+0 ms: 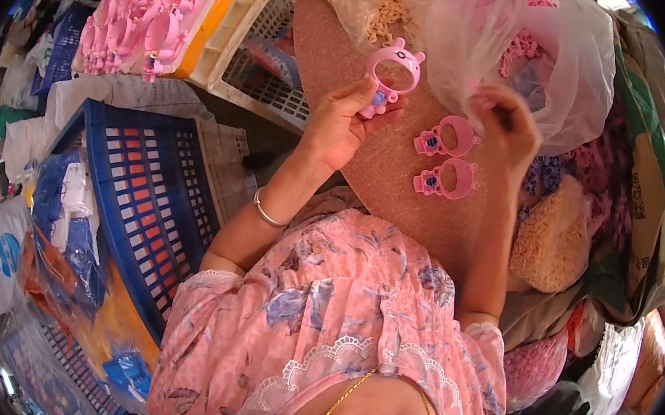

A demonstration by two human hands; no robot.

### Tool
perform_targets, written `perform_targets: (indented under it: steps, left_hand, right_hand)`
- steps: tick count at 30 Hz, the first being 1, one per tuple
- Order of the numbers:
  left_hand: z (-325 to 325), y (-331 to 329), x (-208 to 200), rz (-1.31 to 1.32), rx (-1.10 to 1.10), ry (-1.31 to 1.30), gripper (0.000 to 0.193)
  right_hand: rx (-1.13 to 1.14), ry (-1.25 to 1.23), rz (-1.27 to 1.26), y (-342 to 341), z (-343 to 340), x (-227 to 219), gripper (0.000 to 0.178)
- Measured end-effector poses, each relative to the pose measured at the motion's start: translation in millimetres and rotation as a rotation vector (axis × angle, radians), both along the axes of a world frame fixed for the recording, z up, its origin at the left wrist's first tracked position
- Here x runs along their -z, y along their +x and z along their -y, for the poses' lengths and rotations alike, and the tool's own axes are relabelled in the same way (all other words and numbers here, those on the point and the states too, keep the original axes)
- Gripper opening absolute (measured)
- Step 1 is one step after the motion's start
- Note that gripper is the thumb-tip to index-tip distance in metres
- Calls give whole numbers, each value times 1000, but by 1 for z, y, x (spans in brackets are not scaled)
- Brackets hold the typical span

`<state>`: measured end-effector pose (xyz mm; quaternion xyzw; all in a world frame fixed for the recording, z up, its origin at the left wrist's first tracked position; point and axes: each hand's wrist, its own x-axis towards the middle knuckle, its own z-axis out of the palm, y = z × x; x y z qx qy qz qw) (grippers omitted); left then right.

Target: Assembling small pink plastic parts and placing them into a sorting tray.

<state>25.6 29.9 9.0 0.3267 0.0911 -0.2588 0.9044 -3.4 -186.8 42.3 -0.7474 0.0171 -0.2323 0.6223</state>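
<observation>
My left hand is closed around the lower end of a pink plastic bear-shaped toy piece. This piece has a wide round ring with small ears on top and a blue part on its narrow body. My right hand is raised beside a clear plastic bag, its fingers curled together. Whatever those fingers hold, if anything, is too small to make out. Two similar pink ring pieces, an upper one and a lower one, lie on the round reddish table between my hands.
Small beige parts lie in a bag at the table's far side. Many pink pieces fill a tray at far left, near a white crate. A blue basket stands left. More beige parts are bagged at right.
</observation>
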Motion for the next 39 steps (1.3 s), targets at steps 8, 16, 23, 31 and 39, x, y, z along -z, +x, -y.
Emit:
perform_targets:
  steps: [8, 16, 23, 31, 39]
  left_hand:
    - [7, -8, -8, 209, 52, 37, 28]
    - [9, -17, -15, 368, 76, 122, 32]
    - [8, -18, -13, 536, 35, 293, 31]
    - [8, -16, -4, 512, 40, 480, 26]
    - [0, -23, 21, 269, -104, 285, 23]
  right_hand:
    - [-195, 184, 29, -37, -44, 22, 19]
    - [-173, 173, -30, -40, -41, 26, 14]
    - [-65, 377, -344, -37, -50, 3, 16]
    - [9, 149, -270, -36, -59, 7, 14]
    - [189, -479, -165, 26, 8, -13, 23]
